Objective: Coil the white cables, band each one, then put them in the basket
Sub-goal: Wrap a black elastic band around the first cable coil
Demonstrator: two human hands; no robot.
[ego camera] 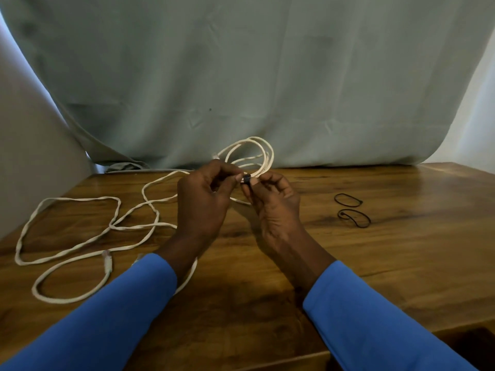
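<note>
The left hand (203, 199) pinches the light, springy coil (263, 151) at its 6 o'clock, the right hand (273, 207) pinches the band (246, 179) there, probably the surest hold.

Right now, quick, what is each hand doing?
Left hand: closed, gripping the coiled cable.
Right hand: closed, pinching the black band on that coil.

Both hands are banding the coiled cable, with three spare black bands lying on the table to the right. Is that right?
No: the head view shows two spare black bands, not three. The left hand and right hand are banding the coiled cable, as stated.
</note>
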